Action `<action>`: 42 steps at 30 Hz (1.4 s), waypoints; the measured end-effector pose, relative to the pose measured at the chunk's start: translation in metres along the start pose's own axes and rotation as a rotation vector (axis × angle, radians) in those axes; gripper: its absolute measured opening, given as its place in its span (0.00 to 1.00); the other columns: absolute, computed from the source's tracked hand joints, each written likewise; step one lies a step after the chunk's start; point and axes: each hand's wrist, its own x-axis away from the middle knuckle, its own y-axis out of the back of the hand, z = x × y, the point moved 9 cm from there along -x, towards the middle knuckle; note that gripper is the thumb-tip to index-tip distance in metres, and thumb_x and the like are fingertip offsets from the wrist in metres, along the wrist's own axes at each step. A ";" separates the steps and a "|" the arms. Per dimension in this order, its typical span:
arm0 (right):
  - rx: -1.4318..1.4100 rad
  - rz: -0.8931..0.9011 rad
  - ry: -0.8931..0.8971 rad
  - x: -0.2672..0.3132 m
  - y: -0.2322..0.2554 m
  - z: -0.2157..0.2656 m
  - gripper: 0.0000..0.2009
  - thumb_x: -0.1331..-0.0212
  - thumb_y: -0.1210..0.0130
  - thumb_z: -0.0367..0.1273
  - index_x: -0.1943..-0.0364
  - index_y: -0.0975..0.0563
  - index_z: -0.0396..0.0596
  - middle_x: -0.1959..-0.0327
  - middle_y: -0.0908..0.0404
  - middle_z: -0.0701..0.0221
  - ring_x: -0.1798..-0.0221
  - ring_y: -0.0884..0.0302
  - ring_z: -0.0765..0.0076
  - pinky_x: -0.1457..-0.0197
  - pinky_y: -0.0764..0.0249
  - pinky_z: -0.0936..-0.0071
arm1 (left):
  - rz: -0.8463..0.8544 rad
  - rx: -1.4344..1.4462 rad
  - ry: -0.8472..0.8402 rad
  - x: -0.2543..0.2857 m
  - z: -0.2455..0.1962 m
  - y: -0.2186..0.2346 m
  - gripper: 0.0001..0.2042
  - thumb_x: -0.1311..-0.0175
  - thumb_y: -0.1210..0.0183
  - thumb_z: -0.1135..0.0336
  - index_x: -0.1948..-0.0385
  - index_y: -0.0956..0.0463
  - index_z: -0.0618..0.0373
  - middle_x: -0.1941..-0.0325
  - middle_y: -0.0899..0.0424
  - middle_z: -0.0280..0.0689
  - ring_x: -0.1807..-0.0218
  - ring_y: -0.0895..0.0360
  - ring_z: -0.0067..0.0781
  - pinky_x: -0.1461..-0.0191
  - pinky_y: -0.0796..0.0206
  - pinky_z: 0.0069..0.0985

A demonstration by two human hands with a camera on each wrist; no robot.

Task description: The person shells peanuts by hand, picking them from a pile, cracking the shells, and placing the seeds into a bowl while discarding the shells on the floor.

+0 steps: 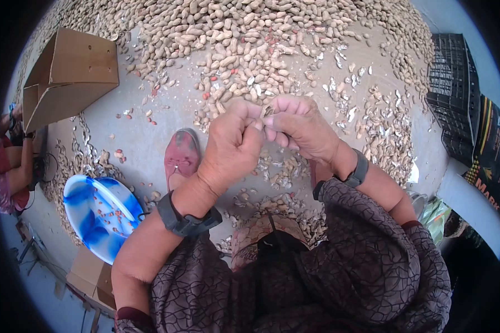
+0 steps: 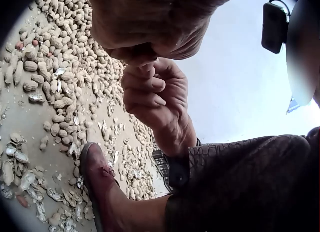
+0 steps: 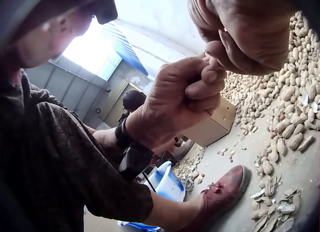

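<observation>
Both hands meet over the floor in the middle of the head view. My left hand [image 1: 233,136] has its fingers curled, with thumb and forefinger pinching at a peanut shell [image 1: 269,111]. From the other side, my right hand [image 1: 305,122] pinches the same shell between thumb and fingers. Only a small brown part of it shows; the fingertips hide the rest. In the left wrist view the right hand [image 2: 155,97] is below the left, fingers bent. The right wrist view shows the left hand [image 3: 175,97] curled, its fingertips right at those of the right hand.
A large heap of unshelled peanuts [image 1: 228,33] spreads ahead, with broken shells [image 1: 383,122] around the feet. At left are a cardboard box [image 1: 86,55] and a blue-and-white basin [image 1: 100,233] holding some red kernels. A black crate [image 1: 453,83] stands right. Another person sits far left.
</observation>
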 end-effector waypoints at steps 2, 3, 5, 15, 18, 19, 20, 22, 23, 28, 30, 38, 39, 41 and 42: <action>0.002 -0.017 -0.002 0.001 -0.001 0.000 0.06 0.50 0.53 0.30 0.79 0.27 0.45 0.83 0.26 0.76 0.85 0.36 0.89 0.87 0.45 0.91 | -0.011 -0.008 -0.046 0.002 -0.004 0.001 0.04 0.44 0.55 0.78 0.68 0.34 0.63 0.79 0.27 0.32 0.79 0.34 0.13 0.79 0.41 0.15; -0.008 -0.027 0.012 0.001 -0.001 0.001 0.04 0.50 0.53 0.29 0.77 0.28 0.44 0.83 0.26 0.76 0.86 0.36 0.89 0.87 0.45 0.92 | 0.028 -0.068 -0.016 0.002 -0.003 -0.001 0.05 0.42 0.56 0.76 0.65 0.35 0.64 0.77 0.26 0.32 0.77 0.33 0.13 0.76 0.40 0.14; -0.017 -0.039 0.027 0.000 0.000 0.001 0.03 0.49 0.52 0.28 0.76 0.28 0.44 0.83 0.27 0.76 0.86 0.36 0.90 0.88 0.44 0.93 | 0.068 -0.126 0.012 0.002 0.001 -0.006 0.06 0.40 0.56 0.74 0.62 0.35 0.64 0.75 0.26 0.32 0.74 0.32 0.13 0.73 0.39 0.13; -0.065 -0.048 0.017 0.001 -0.004 0.001 0.03 0.49 0.52 0.27 0.77 0.30 0.45 0.83 0.27 0.76 0.87 0.38 0.89 0.88 0.46 0.92 | 0.015 0.279 0.258 -0.002 0.025 -0.003 0.05 0.39 0.54 0.70 0.64 0.35 0.60 0.78 0.29 0.29 0.79 0.36 0.12 0.79 0.44 0.11; -0.026 -0.068 0.017 0.001 -0.003 0.001 0.03 0.49 0.52 0.28 0.76 0.30 0.45 0.83 0.27 0.76 0.87 0.38 0.90 0.88 0.47 0.92 | 0.020 0.370 0.328 0.000 0.032 -0.002 0.06 0.37 0.54 0.67 0.62 0.35 0.56 0.79 0.30 0.28 0.81 0.37 0.11 0.82 0.48 0.09; -0.030 -0.064 0.007 0.000 -0.002 -0.002 0.03 0.49 0.51 0.28 0.76 0.30 0.45 0.83 0.28 0.77 0.87 0.39 0.90 0.88 0.47 0.92 | 0.024 0.456 0.375 0.001 0.036 -0.003 0.06 0.37 0.54 0.67 0.62 0.35 0.56 0.80 0.30 0.28 0.82 0.38 0.11 0.83 0.50 0.09; -0.030 -0.063 0.007 -0.001 -0.002 -0.004 0.03 0.49 0.51 0.28 0.76 0.30 0.45 0.83 0.28 0.77 0.87 0.39 0.90 0.88 0.47 0.92 | 0.022 0.456 0.375 0.001 0.037 -0.003 0.06 0.37 0.54 0.67 0.62 0.35 0.56 0.80 0.30 0.28 0.82 0.38 0.11 0.83 0.50 0.09; -0.126 -0.039 0.018 -0.002 -0.002 -0.008 0.03 0.49 0.51 0.29 0.75 0.30 0.46 0.83 0.28 0.77 0.87 0.39 0.90 0.89 0.47 0.92 | -0.003 0.630 0.440 0.002 0.044 -0.006 0.06 0.37 0.54 0.66 0.62 0.35 0.55 0.82 0.31 0.27 0.85 0.41 0.12 0.84 0.54 0.10; -0.125 -0.038 0.018 -0.003 -0.002 -0.007 0.03 0.49 0.51 0.29 0.75 0.30 0.46 0.83 0.28 0.77 0.87 0.39 0.90 0.89 0.47 0.92 | -0.003 0.630 0.440 0.001 0.044 -0.005 0.06 0.37 0.54 0.66 0.62 0.35 0.55 0.82 0.31 0.27 0.85 0.41 0.12 0.84 0.54 0.10; 0.216 0.001 0.112 -0.006 -0.002 -0.003 0.06 0.48 0.50 0.30 0.77 0.30 0.44 0.83 0.28 0.77 0.85 0.38 0.86 0.83 0.42 0.85 | 0.024 0.583 0.527 0.003 0.055 0.004 0.08 0.36 0.56 0.63 0.68 0.32 0.55 0.85 0.32 0.27 0.88 0.45 0.14 0.85 0.56 0.11; 0.466 0.134 0.087 -0.011 -0.007 -0.016 0.05 0.49 0.50 0.30 0.76 0.29 0.43 0.85 0.29 0.72 0.83 0.34 0.79 0.80 0.38 0.79 | -0.071 0.534 0.532 0.002 0.065 0.020 0.09 0.36 0.55 0.62 0.70 0.32 0.55 0.85 0.33 0.27 0.88 0.46 0.14 0.86 0.56 0.12; 0.724 0.183 0.015 -0.009 -0.014 -0.024 0.09 0.47 0.63 0.25 0.67 0.29 0.39 0.76 0.28 0.69 0.77 0.32 0.82 0.74 0.33 0.81 | -0.053 0.376 0.648 0.009 0.074 0.022 0.15 0.35 0.60 0.57 0.74 0.31 0.56 0.85 0.34 0.27 0.87 0.45 0.15 0.86 0.58 0.13; 0.572 0.074 0.079 -0.008 -0.009 -0.011 0.11 0.48 0.64 0.24 0.64 0.30 0.39 0.73 0.27 0.67 0.76 0.31 0.80 0.73 0.32 0.81 | -0.017 0.423 0.718 0.013 0.080 0.015 0.16 0.35 0.61 0.57 0.75 0.31 0.57 0.85 0.33 0.28 0.87 0.44 0.16 0.86 0.56 0.14; 0.344 -0.020 0.284 -0.004 -0.009 0.009 0.15 0.51 0.65 0.19 0.58 0.33 0.39 0.69 0.28 0.64 0.73 0.28 0.76 0.70 0.29 0.81 | 0.105 0.527 0.786 0.019 0.094 0.004 0.17 0.35 0.63 0.54 0.74 0.30 0.56 0.83 0.32 0.29 0.86 0.41 0.17 0.85 0.54 0.14; 0.349 -0.028 0.286 -0.001 -0.014 0.009 0.15 0.51 0.65 0.19 0.58 0.33 0.39 0.69 0.28 0.64 0.73 0.28 0.76 0.70 0.29 0.81 | 0.114 0.528 0.782 0.019 0.092 0.000 0.17 0.35 0.63 0.54 0.74 0.30 0.56 0.83 0.32 0.29 0.86 0.41 0.17 0.85 0.54 0.14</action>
